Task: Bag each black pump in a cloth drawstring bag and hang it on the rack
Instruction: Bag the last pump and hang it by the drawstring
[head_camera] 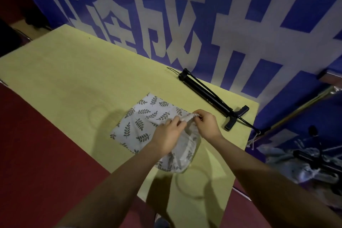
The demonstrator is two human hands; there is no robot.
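Both hands, left hand (167, 135) and right hand (206, 124), pinch the gathered mouth of the leaf-print bag (146, 122). The cloth looks soft and limp. Beyond the bag lies the black pump (209, 96), probably stiff; take its barrel.

Two bare forearms — no sleeves, watch or rings showing.

Yellow table (64, 79) — leaf-print bag (140, 126) lay flat on it, mouth end lifted. Left hand (166, 137) and right hand (207, 124) pinched the gathered mouth. Black pump (209, 96) lay beyond, near the table's far edge — blue banner (240, 24) behind.
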